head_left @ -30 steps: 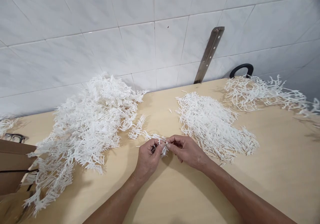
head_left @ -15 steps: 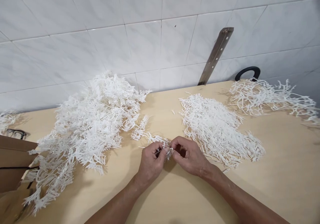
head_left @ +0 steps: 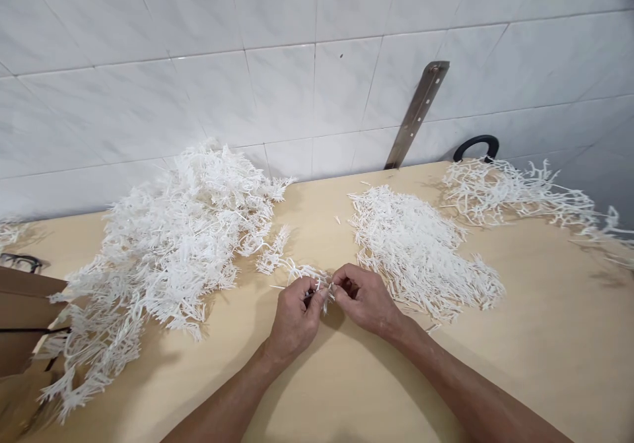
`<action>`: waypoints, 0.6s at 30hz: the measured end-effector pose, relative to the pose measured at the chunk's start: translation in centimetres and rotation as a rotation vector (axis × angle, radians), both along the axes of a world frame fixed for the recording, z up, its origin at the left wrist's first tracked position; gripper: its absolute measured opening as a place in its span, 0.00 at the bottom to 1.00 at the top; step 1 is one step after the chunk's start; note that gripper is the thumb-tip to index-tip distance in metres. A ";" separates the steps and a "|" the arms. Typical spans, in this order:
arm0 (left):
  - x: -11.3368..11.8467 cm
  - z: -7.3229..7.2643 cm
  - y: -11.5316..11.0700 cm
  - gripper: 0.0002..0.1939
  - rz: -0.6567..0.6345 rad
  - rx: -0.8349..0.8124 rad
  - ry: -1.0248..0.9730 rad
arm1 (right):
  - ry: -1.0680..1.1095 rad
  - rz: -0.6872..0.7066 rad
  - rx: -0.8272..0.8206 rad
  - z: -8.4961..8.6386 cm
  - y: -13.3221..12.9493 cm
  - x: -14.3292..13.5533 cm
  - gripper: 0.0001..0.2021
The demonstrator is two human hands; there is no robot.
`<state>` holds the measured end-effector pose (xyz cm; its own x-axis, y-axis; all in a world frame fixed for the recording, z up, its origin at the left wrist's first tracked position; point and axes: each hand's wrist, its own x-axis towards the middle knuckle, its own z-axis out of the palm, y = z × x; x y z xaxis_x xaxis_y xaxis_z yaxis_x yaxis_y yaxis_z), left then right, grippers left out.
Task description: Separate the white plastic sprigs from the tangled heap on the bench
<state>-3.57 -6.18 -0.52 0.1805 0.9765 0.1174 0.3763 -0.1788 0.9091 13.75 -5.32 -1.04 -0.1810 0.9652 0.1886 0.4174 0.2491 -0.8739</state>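
My left hand (head_left: 296, 316) is closed, thumb against forefinger, on a white branched plastic sprig (head_left: 301, 271). The sprig's stem trails up and left from my fingers to a feathery clump on the table. Close beside it, my right hand (head_left: 365, 301) pinches the sprig's tip, with the fingertips of both hands nearly touching. What exactly lies between the right fingers is too small to make out fully. To the left spreads a big tangled heap of white branched sprigs (head_left: 183, 225). Right of my hands lies a flatter pile of loose, thin white pieces (head_left: 421, 251).
Bare branched white stems (head_left: 515, 192) lie at the back right, near a black curved handle (head_left: 476, 144). A metal strip (head_left: 419, 114) leans on the tiled wall (head_left: 277, 93). At the left are a cardboard box (head_left: 22, 317) and eyeglasses (head_left: 22, 261) on the wooden table (head_left: 559, 337).
The view has turned slightly, so the piles and wall sit a little further left in the picture. Both hands stay together, pinching the sprig, with only small finger movement.
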 end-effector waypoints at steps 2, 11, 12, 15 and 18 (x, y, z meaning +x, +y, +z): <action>0.0 0.0 0.1 0.14 0.001 0.012 0.025 | -0.042 -0.029 0.036 -0.1 0.1 -0.3 0.01; 0.1 -0.5 -0.1 0.16 0.078 -0.002 -0.018 | -0.122 -0.240 0.024 -0.9 0.7 -0.8 0.02; 0.1 -0.4 -0.1 0.16 0.080 -0.031 -0.045 | -0.086 -0.247 -0.014 -0.9 0.8 -0.7 0.02; 0.2 -0.3 -0.2 0.17 0.082 -0.112 -0.157 | 0.062 -0.231 -0.168 -0.7 0.9 -0.2 0.05; 0.3 -0.1 -0.2 0.19 0.088 -0.148 -0.258 | 0.149 -0.306 -0.233 0.0 1.0 1.1 0.11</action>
<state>-3.31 -6.37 -0.62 0.0770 0.9970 0.0040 0.1383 -0.0147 0.9903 14.85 -4.30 -1.04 0.1342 0.9902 -0.0385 0.3059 -0.0784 -0.9488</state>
